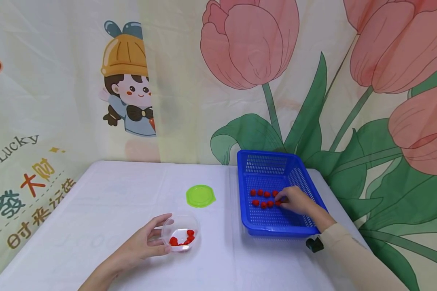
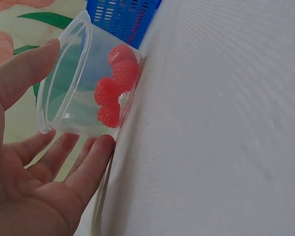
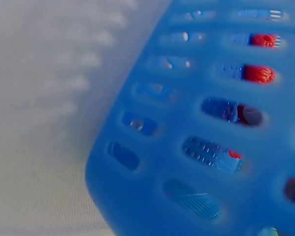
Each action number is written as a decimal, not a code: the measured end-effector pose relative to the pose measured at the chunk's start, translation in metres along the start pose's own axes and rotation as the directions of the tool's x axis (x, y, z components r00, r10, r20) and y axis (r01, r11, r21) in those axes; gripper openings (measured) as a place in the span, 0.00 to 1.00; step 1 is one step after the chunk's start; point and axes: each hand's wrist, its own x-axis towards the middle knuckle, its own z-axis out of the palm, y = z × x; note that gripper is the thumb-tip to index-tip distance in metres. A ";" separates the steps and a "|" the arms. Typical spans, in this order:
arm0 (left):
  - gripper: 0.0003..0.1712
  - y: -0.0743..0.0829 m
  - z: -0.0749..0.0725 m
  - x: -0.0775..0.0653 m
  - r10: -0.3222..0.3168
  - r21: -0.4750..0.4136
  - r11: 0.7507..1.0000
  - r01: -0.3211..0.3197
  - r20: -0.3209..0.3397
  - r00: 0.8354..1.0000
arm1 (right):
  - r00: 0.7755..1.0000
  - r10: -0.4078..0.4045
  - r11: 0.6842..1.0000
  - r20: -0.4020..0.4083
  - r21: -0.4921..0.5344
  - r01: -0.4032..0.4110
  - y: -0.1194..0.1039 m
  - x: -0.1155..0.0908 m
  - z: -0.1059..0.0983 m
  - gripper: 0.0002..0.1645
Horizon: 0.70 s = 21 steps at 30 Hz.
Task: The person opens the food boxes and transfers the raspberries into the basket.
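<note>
In the head view my left hand holds a clear plastic cup on the table, thumb on one side and fingers on the other. Several red raspberries lie at the bottom of the cup in the left wrist view. My right hand reaches into a blue plastic basket, its fingertips pinching a raspberry at the right end of the front row. More raspberries lie in two rows on the basket floor. The basket's slotted wall mostly hides my right hand in the right wrist view.
A round green lid lies flat on the white table, between cup and basket and farther back. Behind the table hangs a printed cloth with tulips. A small black object sits by my right sleeve.
</note>
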 end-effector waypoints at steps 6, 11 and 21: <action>0.54 -0.001 -0.001 0.000 -0.002 0.001 1.000 0.002 0.001 1.000 | 1.000 -0.005 1.000 0.026 -0.007 0.005 -0.002 0.001 0.001 0.10; 0.55 -0.001 -0.001 -0.001 0.000 0.007 1.000 0.000 -0.002 1.000 | 1.000 -0.007 1.000 0.022 0.006 0.007 -0.003 0.001 0.001 0.10; 0.55 -0.002 -0.001 0.000 -0.001 -0.005 1.000 0.001 0.000 1.000 | 1.000 -0.016 0.999 0.004 -0.030 0.016 -0.004 -0.002 -0.003 0.13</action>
